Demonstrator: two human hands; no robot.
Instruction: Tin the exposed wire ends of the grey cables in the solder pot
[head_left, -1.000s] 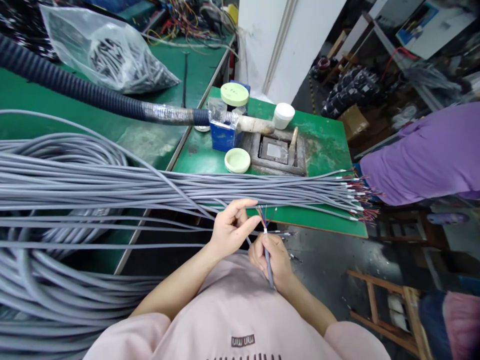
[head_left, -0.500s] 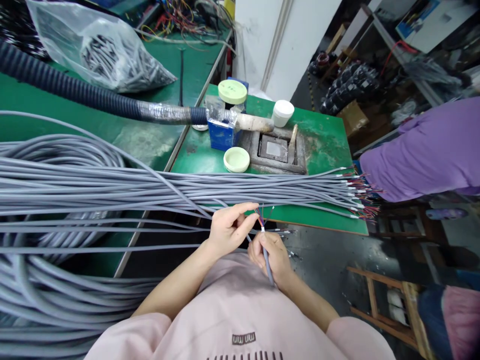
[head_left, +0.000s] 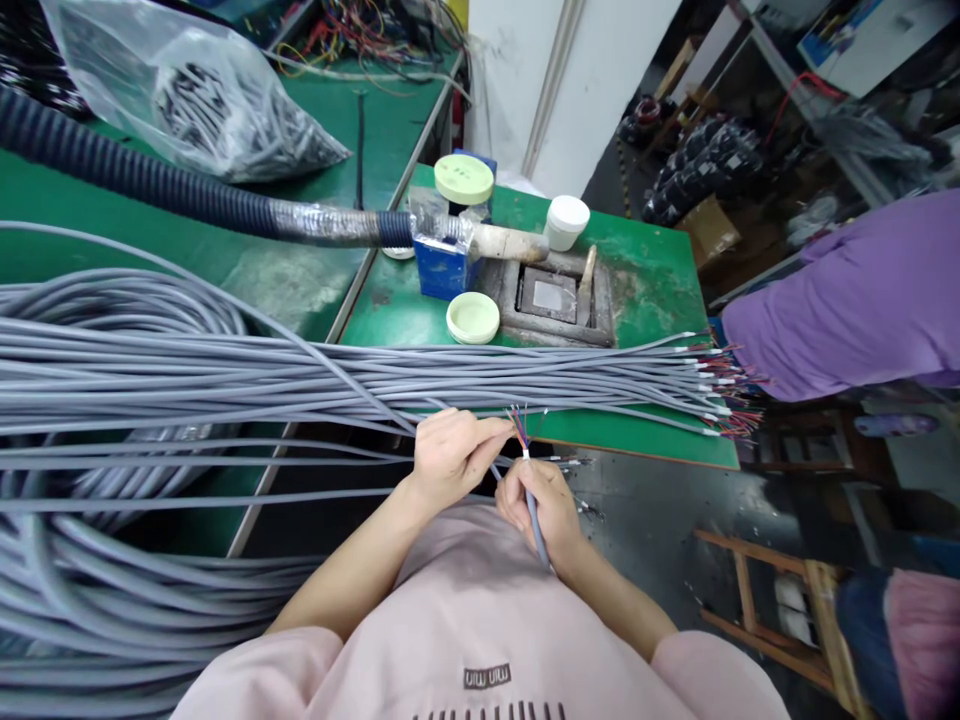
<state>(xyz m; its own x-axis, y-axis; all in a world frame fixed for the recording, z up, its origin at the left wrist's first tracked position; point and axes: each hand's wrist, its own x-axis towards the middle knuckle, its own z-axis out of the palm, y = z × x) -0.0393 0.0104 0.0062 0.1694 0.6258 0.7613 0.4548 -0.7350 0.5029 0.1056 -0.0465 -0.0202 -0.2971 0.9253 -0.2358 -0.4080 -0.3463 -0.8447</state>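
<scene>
My right hand (head_left: 541, 498) is closed around a grey cable (head_left: 537, 528) just below its stripped end. Thin coloured wires (head_left: 520, 432), red, blue and dark ones among them, fan out above a white band at that end. My left hand (head_left: 459, 452) pinches with thumb and forefinger at the left side of these wires; which strand lies in the pinch is too small to tell. Just beyond my hands, a thick bundle of grey cables (head_left: 480, 378) runs across the bench, its stripped ends (head_left: 724, 385) at the right.
Behind the bundle sit a solder pot (head_left: 555, 297), a pale green lid (head_left: 472, 318), a white jar (head_left: 566, 222) and a blue box (head_left: 444, 268) holding a black hose (head_left: 225, 205). Coiled cables (head_left: 135, 590) fill the left. A person in a purple top (head_left: 847, 290) is at the right.
My left hand has shifted slightly left and its fingers have drawn closer together. More of the coloured wires show, spread wider. My right hand holds the cable in the same place.
</scene>
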